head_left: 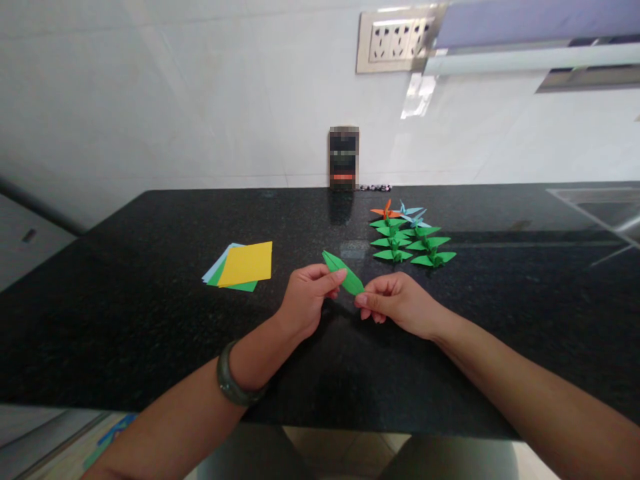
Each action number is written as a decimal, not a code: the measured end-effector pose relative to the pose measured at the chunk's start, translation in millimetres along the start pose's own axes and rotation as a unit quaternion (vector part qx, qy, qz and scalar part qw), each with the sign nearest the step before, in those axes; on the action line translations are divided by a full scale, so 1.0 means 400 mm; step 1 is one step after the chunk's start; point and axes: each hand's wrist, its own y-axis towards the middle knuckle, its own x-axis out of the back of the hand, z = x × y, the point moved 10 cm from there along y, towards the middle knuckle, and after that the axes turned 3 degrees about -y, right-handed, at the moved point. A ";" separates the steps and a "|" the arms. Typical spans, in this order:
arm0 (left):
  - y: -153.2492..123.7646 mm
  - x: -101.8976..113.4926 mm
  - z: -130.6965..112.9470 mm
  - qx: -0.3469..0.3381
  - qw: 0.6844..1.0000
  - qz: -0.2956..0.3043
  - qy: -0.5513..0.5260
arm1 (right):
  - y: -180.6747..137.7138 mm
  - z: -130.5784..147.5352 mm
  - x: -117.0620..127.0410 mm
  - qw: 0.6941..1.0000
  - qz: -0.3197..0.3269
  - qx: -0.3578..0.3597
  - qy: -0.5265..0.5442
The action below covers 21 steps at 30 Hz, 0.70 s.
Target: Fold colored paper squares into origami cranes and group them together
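A narrow, pointed piece of folded green origami paper (352, 279) is held between both hands above the dark countertop. My left hand (311, 293) pinches its middle, thumb on top, and the fingers behind it are partly hidden. At its lower right end, the thumb and fingertips of my right hand (395, 303) are closed on the tip. The paper slants from upper left to lower right. Beyond my right hand stand several green paper cranes (394, 255) in two rows, with an orange paper crane (387, 211) and light blue paper cranes (416, 219) behind them.
Left of my hands, a fanned stack of square paper sheets (246, 264) has yellow on top, then green and light blue. A blurred upright phone-like object (344, 159) leans at the wall, beside a beaded strap (376, 188). The black countertop (150, 320) ends in front of me.
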 end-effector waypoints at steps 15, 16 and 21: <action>-0.002 -0.011 0.067 0.139 0.990 0.020 -0.027 | 0.006 0.037 0.012 0.986 0.015 0.133 0.101; -0.003 -0.013 0.069 0.141 0.989 0.023 -0.023 | 0.004 0.037 0.008 0.986 0.019 0.139 0.094; -0.006 -0.015 0.074 0.143 0.989 0.029 0.002 | -0.025 0.089 0.020 0.962 -0.035 0.256 -0.089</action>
